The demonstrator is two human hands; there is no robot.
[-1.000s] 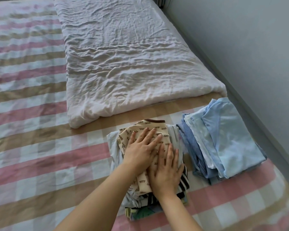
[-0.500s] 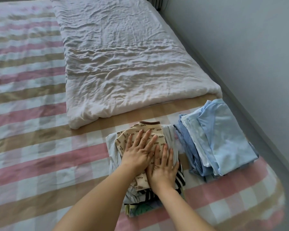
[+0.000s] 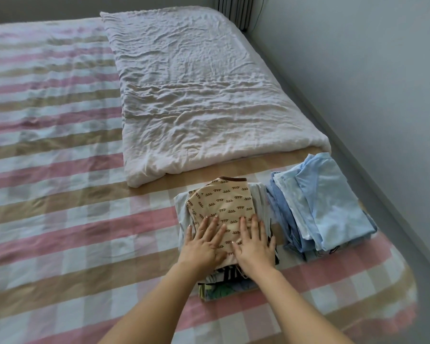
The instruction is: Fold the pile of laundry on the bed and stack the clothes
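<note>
The folding looks almost done to me. I see 2 stacks on the bed (image 3: 85, 219), and no loose clothes anywhere in view.

The near stack (image 3: 221, 289) sits right in front of the person. On top of it lies a tan top (image 3: 224, 202) with little brown squiggles. The left hand (image 3: 204, 240) and the right hand (image 3: 255, 244) both lie flat on the tan top, side by side at its 6 o'clock end. The fingers are straight and a bit spread. They grab nothing; they just press down.

At 3 o'clock from this stack, just beside it, sits the blue stack (image 3: 328, 207), made of folded light blue clothes. No hand touches it.

At 12 o'clock from both stacks lies a big white quilt (image 3: 196, 95), flat and wrinkly.

What is left? I think only tidying. The striped and green pieces at the bottom of the near stack poke out at 6 o'clock, so the edges are not lined up. I cannot see the bed behind the person, so more clothes could wait there.
</note>
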